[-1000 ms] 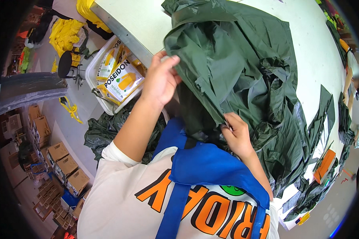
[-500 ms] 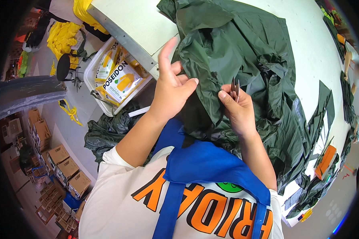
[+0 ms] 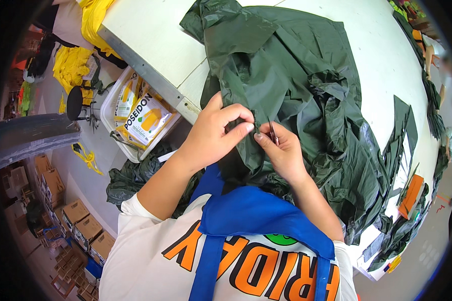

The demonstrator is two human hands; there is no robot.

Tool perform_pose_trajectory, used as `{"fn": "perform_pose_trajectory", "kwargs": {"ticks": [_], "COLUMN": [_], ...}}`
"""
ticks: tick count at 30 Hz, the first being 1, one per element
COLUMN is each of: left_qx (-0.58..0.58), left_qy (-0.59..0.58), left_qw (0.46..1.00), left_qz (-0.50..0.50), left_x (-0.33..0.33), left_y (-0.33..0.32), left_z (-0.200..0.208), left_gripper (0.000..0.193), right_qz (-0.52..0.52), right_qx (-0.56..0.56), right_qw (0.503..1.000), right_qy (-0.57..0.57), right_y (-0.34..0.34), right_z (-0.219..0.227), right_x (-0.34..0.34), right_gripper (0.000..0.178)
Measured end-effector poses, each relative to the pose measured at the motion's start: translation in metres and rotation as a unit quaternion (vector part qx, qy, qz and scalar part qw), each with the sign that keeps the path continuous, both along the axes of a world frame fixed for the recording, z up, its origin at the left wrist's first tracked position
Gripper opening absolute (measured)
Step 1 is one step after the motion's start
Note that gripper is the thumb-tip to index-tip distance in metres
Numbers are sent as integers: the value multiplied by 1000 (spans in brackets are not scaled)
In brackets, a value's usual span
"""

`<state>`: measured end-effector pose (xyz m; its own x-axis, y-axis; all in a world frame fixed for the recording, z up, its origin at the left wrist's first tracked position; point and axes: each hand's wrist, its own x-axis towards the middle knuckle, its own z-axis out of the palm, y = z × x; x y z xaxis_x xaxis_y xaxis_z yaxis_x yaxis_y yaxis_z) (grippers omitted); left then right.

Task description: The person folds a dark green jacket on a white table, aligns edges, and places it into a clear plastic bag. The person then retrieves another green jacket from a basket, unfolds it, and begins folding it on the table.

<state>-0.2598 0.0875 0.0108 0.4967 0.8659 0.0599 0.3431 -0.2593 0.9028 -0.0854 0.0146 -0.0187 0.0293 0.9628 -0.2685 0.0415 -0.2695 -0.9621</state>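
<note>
A dark green, shiny raincoat-like garment (image 3: 286, 62) lies crumpled over the white table and hangs down toward my body. My left hand (image 3: 213, 135) pinches a fold of its edge between thumb and fingers. Close beside it, my right hand (image 3: 286, 155) has thumb and forefinger at the same edge. In that right hand sits a small pair of metal thread snips (image 3: 272, 132), its blades pointing up past the fingers. The spot between the two hands is partly covered by the fingertips.
Left of the white table (image 3: 150, 30), a white bin (image 3: 107, 113) holds yellow-and-white packages (image 3: 144, 118). Yellow garments (image 3: 71, 65) and stacked cardboard boxes (image 3: 78, 215) are farther left. An orange piece (image 3: 411, 195) and dark green strips (image 3: 398, 125) lie on the right.
My left hand has lowered and its raised forefinger has come down to pinch the garment edge. My right hand has moved left and down with the snips, closer to the left hand.
</note>
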Motion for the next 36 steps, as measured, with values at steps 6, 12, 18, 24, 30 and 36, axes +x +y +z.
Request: {"fn": "perform_pose_trajectory", "kwargs": {"ticks": [6, 12, 18, 24, 30, 36], "left_qx": [-35, -45, 49, 339, 414, 326], "left_qy": [54, 68, 119, 213, 234, 237], "left_qw": [997, 995, 990, 914, 876, 913], "left_qz": [-33, -63, -57, 61, 85, -59], "left_x": [4, 9, 3, 10, 14, 24], "left_y": [6, 13, 26, 30, 40, 45], "left_z": [-4, -4, -5, -5, -7, -3], "left_gripper": [25, 16, 9, 13, 11, 9], "right_qz": [10, 54, 35, -246, 218, -137], "right_qx": [24, 49, 188, -96, 8, -5], "right_qw": [999, 997, 977, 845, 959, 875], "right_qy": [-45, -38, -98, -464, -178, -464], "right_y": [2, 6, 14, 8, -4, 31], "right_z": [-9, -5, -18, -66, 11, -86], "right_x": [2, 7, 36, 209, 137, 313], "right_gripper": [11, 15, 20, 45, 28, 37]}}
